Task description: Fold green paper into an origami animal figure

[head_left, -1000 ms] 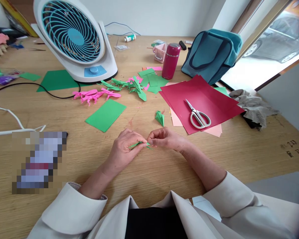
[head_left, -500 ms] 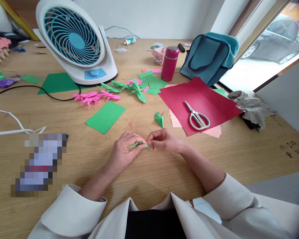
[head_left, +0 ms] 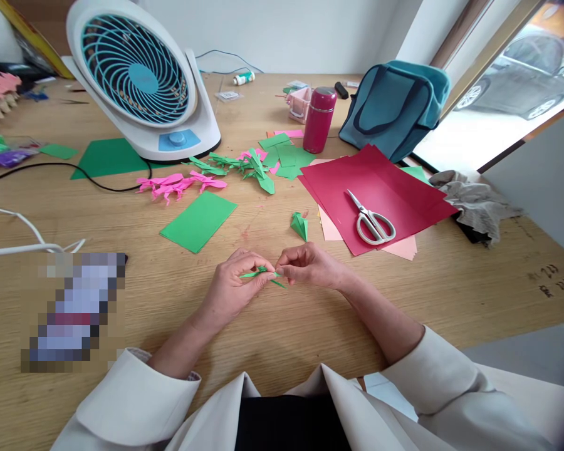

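Observation:
My left hand (head_left: 237, 279) is closed on a small folded green paper piece (head_left: 262, 270), whose thin strips stick out between and below the fingers. Fingertips of my right hand (head_left: 305, 266) pinch the right end of the same piece, touching the left fingertips. Much of the piece is hidden by my fingers. Just beyond the hands, a separate folded green paper piece (head_left: 299, 226) lies on the wooden table (head_left: 282, 338). A flat green sheet (head_left: 200, 220) is to the left. Further back are folded pink figures (head_left: 178, 184) and folded green figures (head_left: 256, 169).
White-handled scissors (head_left: 375, 225) rest on red paper sheets (head_left: 404, 188) at right. Behind stand a magenta flask (head_left: 320, 120), a blue bag (head_left: 397, 109) and a white fan (head_left: 207, 128). A pixelated phone-like object (head_left: 75, 310) lies at left, near a white cable (head_left: 23, 251).
Both hands keep hold of the folded green paper with almost the same grip. The thin strip below the fingers shows slightly more. Nothing else has visibly moved on the table.

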A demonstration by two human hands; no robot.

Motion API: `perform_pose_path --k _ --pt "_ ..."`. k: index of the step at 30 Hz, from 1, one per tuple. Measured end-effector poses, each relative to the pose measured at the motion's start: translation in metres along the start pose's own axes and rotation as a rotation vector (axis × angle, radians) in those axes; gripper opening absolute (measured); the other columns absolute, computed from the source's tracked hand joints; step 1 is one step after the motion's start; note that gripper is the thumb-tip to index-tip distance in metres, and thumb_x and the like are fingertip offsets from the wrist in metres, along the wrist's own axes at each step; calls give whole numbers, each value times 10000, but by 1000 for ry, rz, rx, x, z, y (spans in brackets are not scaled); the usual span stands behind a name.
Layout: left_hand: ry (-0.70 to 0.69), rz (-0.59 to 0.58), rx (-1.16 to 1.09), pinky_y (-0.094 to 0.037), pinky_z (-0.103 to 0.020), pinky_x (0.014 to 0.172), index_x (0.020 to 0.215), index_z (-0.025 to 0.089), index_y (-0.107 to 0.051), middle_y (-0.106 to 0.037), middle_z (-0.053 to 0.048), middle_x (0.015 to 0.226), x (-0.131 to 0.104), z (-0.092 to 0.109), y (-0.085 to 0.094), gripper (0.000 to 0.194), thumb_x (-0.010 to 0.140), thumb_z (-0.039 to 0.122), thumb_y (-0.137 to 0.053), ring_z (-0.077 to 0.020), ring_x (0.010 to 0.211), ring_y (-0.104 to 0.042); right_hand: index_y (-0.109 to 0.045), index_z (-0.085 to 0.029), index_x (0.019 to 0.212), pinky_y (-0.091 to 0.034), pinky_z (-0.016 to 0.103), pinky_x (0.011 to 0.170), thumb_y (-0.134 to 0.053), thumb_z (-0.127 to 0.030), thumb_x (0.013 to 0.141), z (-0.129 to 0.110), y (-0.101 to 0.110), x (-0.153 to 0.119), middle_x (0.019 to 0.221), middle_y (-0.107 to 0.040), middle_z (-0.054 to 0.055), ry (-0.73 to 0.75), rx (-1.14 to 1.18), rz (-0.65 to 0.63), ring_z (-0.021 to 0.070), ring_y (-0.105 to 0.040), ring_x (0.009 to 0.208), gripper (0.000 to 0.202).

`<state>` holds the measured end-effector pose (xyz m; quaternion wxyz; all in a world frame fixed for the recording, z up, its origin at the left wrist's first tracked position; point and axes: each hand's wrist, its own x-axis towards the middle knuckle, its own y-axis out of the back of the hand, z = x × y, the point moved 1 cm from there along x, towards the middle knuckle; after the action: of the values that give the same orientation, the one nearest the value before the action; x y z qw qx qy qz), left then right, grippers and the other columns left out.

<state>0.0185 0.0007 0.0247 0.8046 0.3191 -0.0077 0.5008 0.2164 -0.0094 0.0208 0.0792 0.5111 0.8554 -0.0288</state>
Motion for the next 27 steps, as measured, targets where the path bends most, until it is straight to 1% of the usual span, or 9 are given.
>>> perform_pose_path --k 7,14,19,24,27 --pt "77 -17 -26 -463 -283 731 783 200 -700 -683 -16 784 0 -1 -1 76 838 250 -686 -166 783 -622 -638 -129 756 -345 215 499 -681 -422 791 6 0 2 568 -558 -34 25 -31 10 80 -483 508 298" --pt "143 -55 -61 -456 -269 732 784 186 -683 -675 -19 804 0 -2 -1 105 848 268 -670 -155 782 -618 -630 -129 765 -328 215 494 -664 -404 800 7 -3 1 575 -551 -33 40 -40 24 80 -459 520 280" --pt "138 -68 -65 -447 -243 707 791 182 -665 -666 -2 780 1 -1 0 96 853 256 -664 -134 744 -606 -627 -129 750 -278 219 478 -671 -429 801 7 -5 2 573 -499 -48 45 -41 58 68 -385 509 307" --pt "107 -38 -90 -451 -227 700 806 180 -654 -667 3 778 2 0 1 82 869 232 -648 -123 738 -608 -641 -124 789 -318 230 520 -683 -453 790 5 -5 3 606 -540 -29 36 38 12 81 -431 545 332" --pt "93 -34 -90 -460 -229 718 812 182 -656 -675 0 794 1 -1 1 75 874 223 -649 -124 756 -617 -641 -125 799 -325 228 530 -691 -450 788 4 -5 2 622 -545 -27 41 50 9 83 -435 560 329"
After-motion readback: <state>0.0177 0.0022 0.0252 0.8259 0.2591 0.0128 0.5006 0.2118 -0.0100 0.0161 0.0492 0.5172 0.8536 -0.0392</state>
